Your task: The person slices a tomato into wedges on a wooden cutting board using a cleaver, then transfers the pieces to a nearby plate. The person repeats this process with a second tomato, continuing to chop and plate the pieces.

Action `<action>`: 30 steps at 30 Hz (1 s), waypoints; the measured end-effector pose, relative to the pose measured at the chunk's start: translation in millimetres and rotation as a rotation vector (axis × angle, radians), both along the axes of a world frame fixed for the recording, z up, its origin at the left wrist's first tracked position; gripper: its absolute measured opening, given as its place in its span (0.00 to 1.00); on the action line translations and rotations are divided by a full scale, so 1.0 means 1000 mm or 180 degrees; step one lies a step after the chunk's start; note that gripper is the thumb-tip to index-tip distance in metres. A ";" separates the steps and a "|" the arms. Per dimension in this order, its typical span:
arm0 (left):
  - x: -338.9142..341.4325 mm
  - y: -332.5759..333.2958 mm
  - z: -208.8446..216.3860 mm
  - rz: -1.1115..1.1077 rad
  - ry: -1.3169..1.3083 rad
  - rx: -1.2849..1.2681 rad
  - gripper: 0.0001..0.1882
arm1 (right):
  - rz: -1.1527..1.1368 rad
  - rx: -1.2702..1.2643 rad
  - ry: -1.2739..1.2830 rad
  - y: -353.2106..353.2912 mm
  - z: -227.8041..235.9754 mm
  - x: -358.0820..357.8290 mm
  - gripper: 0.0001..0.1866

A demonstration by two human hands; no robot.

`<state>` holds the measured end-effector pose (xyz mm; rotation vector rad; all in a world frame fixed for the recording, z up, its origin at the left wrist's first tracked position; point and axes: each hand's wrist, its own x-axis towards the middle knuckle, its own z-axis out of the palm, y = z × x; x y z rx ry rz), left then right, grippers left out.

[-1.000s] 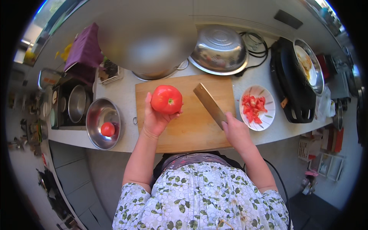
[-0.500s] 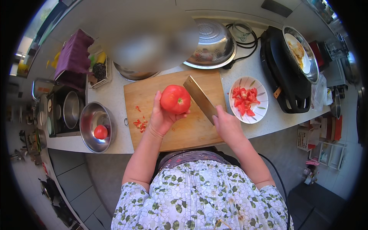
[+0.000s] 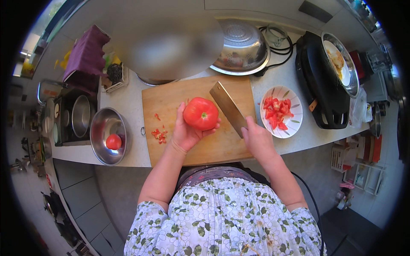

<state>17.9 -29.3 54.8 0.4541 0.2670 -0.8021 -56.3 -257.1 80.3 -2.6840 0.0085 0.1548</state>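
Left hand grip curled around the underside of a large whole tomato above the cutting board, green stem spot exposed, presumably for visibility. Right hand grip closed at the handle end of a cleaver; blade apart from the left hand, probably for safety. Plate of chopped tomato sits just right of the board, likely to shorten transfers.
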 end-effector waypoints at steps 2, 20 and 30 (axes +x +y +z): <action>-0.002 -0.003 0.004 0.0234 0.0157 0.0168 0.39 | 0.0037 0.0028 -0.0100 -0.001 -0.003 -0.001 0.13; -0.004 0.004 -0.019 -0.0039 0.0175 -0.0213 0.46 | 0.0003 0.0000 -0.0025 0.001 0.001 0.001 0.13; -0.009 0.000 -0.010 0.0170 -0.0367 0.0665 0.37 | 0.0027 -0.0029 -0.0037 0.000 0.000 0.001 0.13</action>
